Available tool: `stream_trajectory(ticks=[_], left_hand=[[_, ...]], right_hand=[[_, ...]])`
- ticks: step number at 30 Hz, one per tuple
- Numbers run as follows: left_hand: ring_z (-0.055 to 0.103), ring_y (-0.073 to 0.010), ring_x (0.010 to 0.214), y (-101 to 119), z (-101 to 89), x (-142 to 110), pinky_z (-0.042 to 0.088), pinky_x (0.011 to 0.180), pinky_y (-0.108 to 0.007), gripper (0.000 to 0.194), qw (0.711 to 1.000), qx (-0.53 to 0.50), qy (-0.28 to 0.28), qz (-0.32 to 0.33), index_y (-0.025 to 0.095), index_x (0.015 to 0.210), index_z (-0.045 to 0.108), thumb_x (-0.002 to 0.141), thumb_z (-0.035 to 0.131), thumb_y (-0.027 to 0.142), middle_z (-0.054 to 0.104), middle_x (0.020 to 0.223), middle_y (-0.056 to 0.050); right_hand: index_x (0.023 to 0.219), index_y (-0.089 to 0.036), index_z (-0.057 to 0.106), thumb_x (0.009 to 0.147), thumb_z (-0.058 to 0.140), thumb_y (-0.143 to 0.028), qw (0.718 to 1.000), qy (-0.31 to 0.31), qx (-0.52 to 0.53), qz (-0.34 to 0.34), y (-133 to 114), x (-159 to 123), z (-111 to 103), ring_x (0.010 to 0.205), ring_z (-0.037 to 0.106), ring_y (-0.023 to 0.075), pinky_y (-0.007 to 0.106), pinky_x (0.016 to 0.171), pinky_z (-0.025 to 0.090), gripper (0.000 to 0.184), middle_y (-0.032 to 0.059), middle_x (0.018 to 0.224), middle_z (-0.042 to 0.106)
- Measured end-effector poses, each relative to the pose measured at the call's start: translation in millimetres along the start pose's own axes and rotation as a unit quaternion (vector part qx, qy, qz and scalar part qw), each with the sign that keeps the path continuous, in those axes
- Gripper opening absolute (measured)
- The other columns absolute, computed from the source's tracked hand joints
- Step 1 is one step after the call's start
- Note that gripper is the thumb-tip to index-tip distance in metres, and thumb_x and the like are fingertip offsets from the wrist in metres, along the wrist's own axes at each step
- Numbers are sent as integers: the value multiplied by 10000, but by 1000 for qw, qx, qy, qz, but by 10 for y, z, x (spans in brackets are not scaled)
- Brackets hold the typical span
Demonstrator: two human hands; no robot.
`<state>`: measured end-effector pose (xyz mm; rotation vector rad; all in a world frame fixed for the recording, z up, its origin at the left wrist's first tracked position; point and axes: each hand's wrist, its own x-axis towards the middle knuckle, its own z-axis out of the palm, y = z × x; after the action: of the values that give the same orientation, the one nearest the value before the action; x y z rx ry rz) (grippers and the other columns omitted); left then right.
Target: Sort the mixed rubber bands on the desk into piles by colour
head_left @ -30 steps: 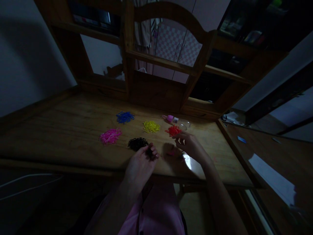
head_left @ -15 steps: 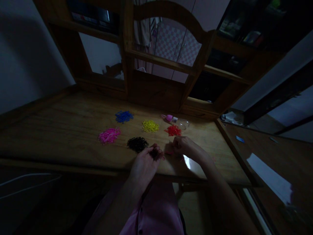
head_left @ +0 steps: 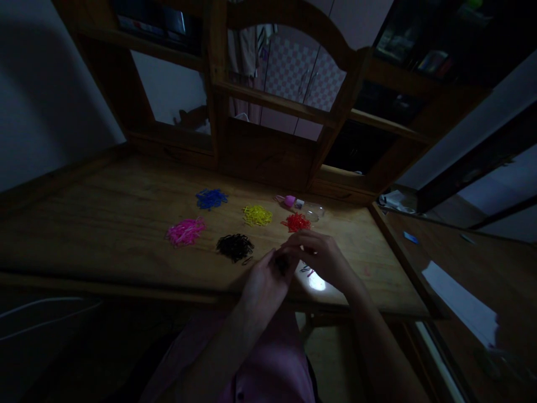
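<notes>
My left hand (head_left: 271, 280) is cupped palm up above the front of the desk, with a clump of small black rubber bands (head_left: 282, 263) in it. Over that palm reaches my right hand (head_left: 316, 254), its fingers bent and pressed together at the left fingers; what they pinch is too dark to make out. A pile of black rubber bands (head_left: 235, 247) lies left of my hands, one loose band beside it. Just beyond my right hand is a red pile (head_left: 297, 222). A few dark and red bands (head_left: 308, 270) lie partly hidden under my right hand.
Farther off are yellow (head_left: 257, 215), blue (head_left: 212, 198) and pink (head_left: 185, 231) piles of bands. A clear container (head_left: 314, 211) and a pink cap (head_left: 289, 200) lie behind the red pile. Wooden shelving (head_left: 268, 151) rises at the back; white paper (head_left: 459, 302) lies on the right-hand surface.
My left hand has moved right, away from the black pile, with its clump of bands. The right hand went down to the desk by the loose bands, then came up to the left palm.
</notes>
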<state>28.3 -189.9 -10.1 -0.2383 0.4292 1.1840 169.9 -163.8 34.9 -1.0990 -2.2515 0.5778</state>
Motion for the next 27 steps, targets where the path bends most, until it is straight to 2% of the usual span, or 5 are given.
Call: stream_trajectory(ticks=[3,7,10,19,27], left_hand=[[645,-147,757,125,-60,3,563,703,-254,298,1000,9,10,-2,129,833,621,898,344,41,645,795,-94],[529,-110,586,247,-154,-9,497,544,-227,248,999,29,-29,8,125,725,573,905,406,85,549,693,-46],[469,-97,576,254,-194,-17,462,534,-220,251,996,34,-79,-1,113,722,561,918,404,106,498,692,-34],[449,-100,602,261,-213,-16,441,552,-226,246,998,20,-62,5,109,716,545,914,401,87,474,718,-36],[457,-107,602,294,-217,-5,454,555,-230,252,997,23,-71,8,112,718,556,918,404,105,482,702,-35]], right_hand=[[947,-200,700,908,577,-224,997,49,-56,36,245,7,-59,832,616,160,261,708,460,131,68,1015,661],[946,-193,674,830,643,-143,988,-45,-117,87,577,-10,-28,800,599,153,263,715,443,130,53,1008,655],[924,-172,636,869,584,-140,979,-86,-145,119,655,-15,56,807,591,153,260,724,428,82,54,963,646],[950,-183,542,950,474,-155,981,-97,-148,83,127,-193,167,766,581,142,239,671,400,73,48,941,615],[1013,-168,568,949,464,-122,943,-141,-278,112,77,-250,343,769,622,176,252,601,354,131,84,1003,617]])
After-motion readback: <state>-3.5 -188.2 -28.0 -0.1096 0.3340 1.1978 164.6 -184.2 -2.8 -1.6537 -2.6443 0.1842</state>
